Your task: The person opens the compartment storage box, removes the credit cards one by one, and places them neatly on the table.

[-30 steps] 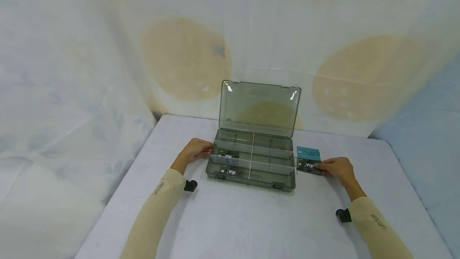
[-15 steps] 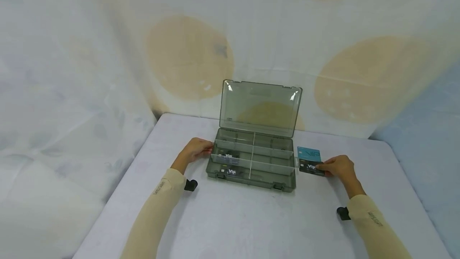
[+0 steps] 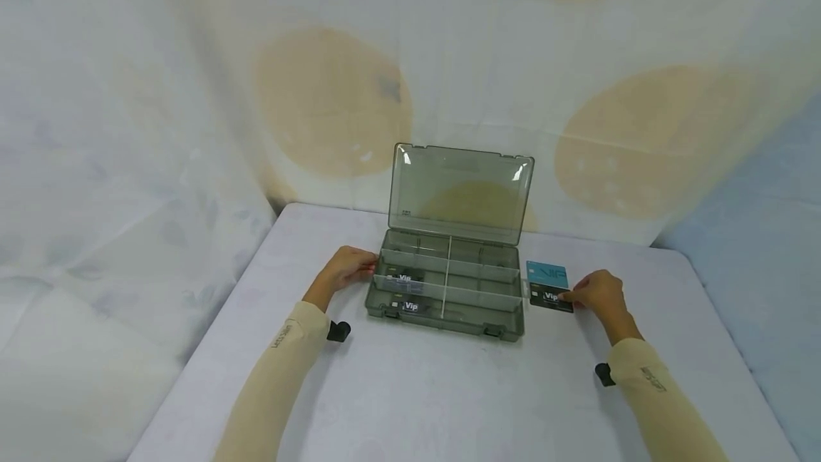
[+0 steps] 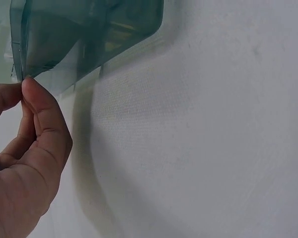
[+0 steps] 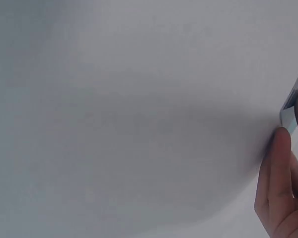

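The black plastic card printed "Vip" [image 3: 551, 297] sat just to the right of the smoky translucent plastic organiser box [image 3: 445, 301], and your right hand [image 3: 597, 293] pinched its right edge between thumb and fingertips; in the right wrist view only the card's thin edge [image 5: 289, 113] showed against your fingers [image 5: 275, 173]. Whether the card was touching the tabletop or slightly lifted could not be told. Just behind it, partly overlapped, lay a teal plastic card [image 3: 547, 274] flat on the white cloth-covered tabletop [image 3: 410, 391].

The box stood open, its hinged lid [image 3: 460, 194] upright at the back, and its dividers split it into several compartments. Two more black "Vip" cards [image 3: 407, 292] lay in the left-hand compartments, one in the front row and one in the row behind.

Your left hand [image 3: 347, 267] rested against the box's left wall with its fingers curled at the edge; the left wrist view showed the thumb [image 4: 42, 111] and a fingertip pinching the box's corner [image 4: 21, 59].

Pale fabric with large tan blotches [image 3: 333, 102] hung behind the tabletop.
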